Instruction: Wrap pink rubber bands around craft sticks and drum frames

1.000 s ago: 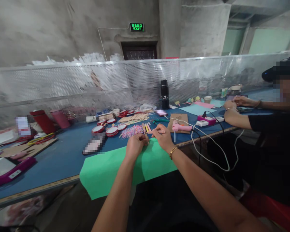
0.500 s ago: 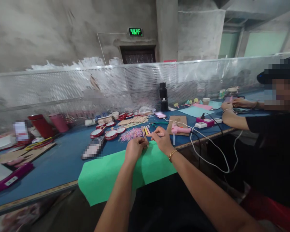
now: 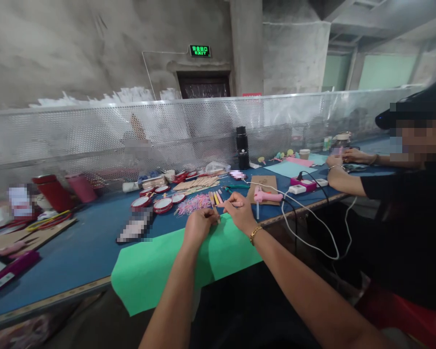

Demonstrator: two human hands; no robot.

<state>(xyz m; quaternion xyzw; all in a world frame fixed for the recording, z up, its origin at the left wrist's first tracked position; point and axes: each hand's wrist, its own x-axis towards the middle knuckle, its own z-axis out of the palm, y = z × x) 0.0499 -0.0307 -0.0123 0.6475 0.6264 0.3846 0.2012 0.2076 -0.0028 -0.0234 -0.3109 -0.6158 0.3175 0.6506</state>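
My left hand (image 3: 202,224) is closed on a small wooden stick (image 3: 215,212) above the far edge of a green sheet (image 3: 148,264). Held between the fingers of my right hand (image 3: 241,213) is a pink pen (image 3: 231,204), its tip pointing left toward the stick. Just beyond the hands lie several coloured pens (image 3: 216,197) and a pile of thin pink and purple strips (image 3: 193,204). The green sheet hangs over the table's front edge, under both wrists.
A pink glue gun (image 3: 267,196) rests on brown card to the right, with cables (image 3: 312,248) looping off the edge. Small red-rimmed drums (image 3: 163,205), wooden sticks (image 3: 198,183) and a black bottle (image 3: 241,148) stand beyond. A person (image 3: 403,203) sits at the right.
The camera view has turned slightly, so the scene sits a little further left. Both hands keep their holds, and the pen remains close to the stick.
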